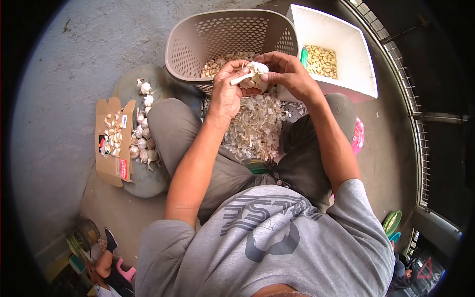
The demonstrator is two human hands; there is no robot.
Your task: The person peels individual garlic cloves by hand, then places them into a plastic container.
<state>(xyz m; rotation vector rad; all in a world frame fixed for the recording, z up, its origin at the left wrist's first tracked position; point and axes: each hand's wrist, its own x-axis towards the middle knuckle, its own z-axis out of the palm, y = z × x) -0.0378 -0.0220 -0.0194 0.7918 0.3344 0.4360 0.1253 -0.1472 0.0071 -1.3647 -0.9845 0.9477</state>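
Between my two hands, over the near rim of the brown basket [232, 20], is a whitish garlic bulb [256, 79] with its stem pointing left. My left hand [228, 89] is wrapped round its left side. The fingers and thumb of my right hand [288, 74] press on its upper right side. Garlic cloves [213, 67] lie in the basket. Below my hands is a heap of papery garlic skins [252, 126] between my legs. Peeled cloves [321, 62] fill the bottom of the white box [363, 59], with a green-handled item [304, 57] at its left side.
At the left, several whole garlic bulbs [142, 143] lie on a rounded grey surface [143, 188], beside a cardboard box [101, 166] holding cloves. Another person's leg [105, 262] shows at the lower left, and a person is partly visible at the lower right. Metal grating [396, 64] runs along the right.
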